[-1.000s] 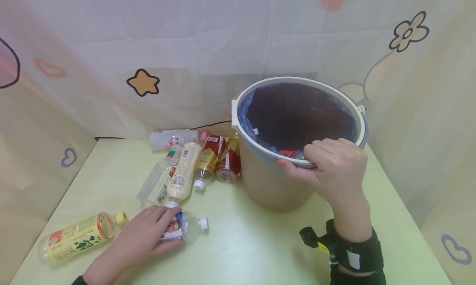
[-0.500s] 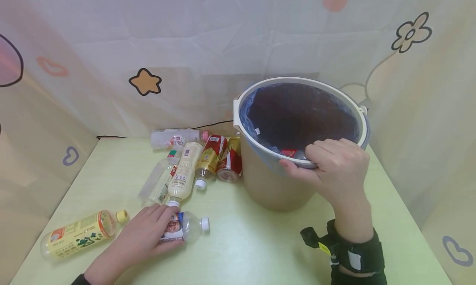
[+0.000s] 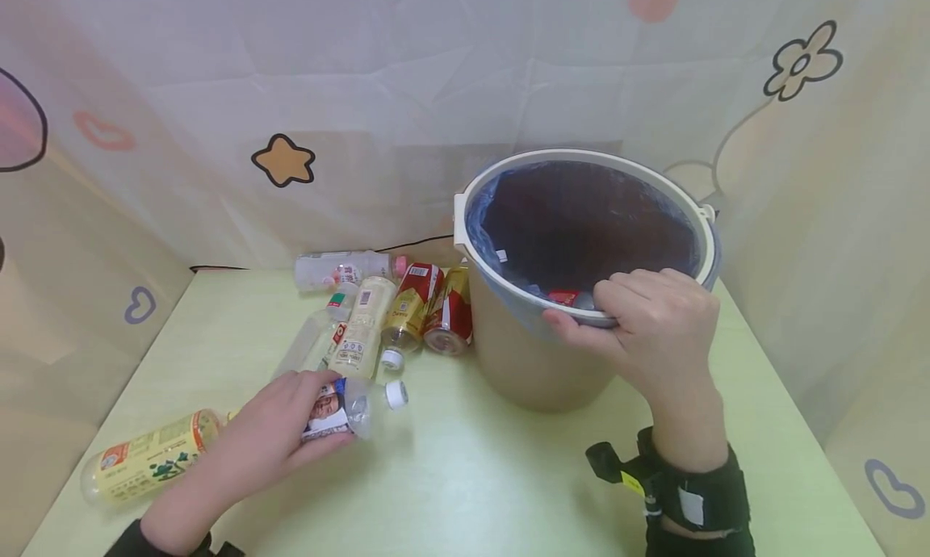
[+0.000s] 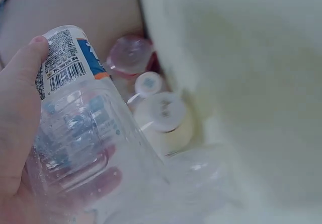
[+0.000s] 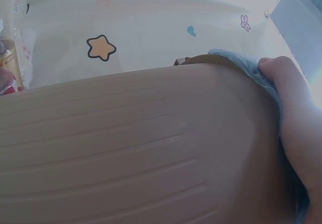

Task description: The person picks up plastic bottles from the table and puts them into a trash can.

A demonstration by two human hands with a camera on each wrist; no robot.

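Observation:
My left hand [image 3: 272, 428] grips a clear plastic bottle [image 3: 359, 408] with a white cap and a printed label, lifted a little over the table. In the left wrist view the thumb presses on the bottle's label [image 4: 65, 65], and fingers show through the clear plastic. On the other side, my right hand [image 3: 654, 323] holds the near rim of a beige trash bin [image 3: 538, 363], fingers curled over the edge and thumb outside. A blue bag [image 5: 241, 63] lines the bin and folds over its rim. Inside, a small red item [image 3: 563, 297] shows near the front.
Behind the left hand lie a cream bottle [image 3: 363, 331], a clear bottle [image 3: 301, 347] and a pink-capped bottle [image 3: 337, 271]. Beside the bin are a white-capped red and gold bottle [image 3: 412, 303] and a similar one [image 3: 450, 315]. A yellow-labelled bottle [image 3: 152, 456] lies at left.
My left hand has raised the clear bottle off the table, moving it slightly away from me and tilting it. The right hand stays on the bin's rim.

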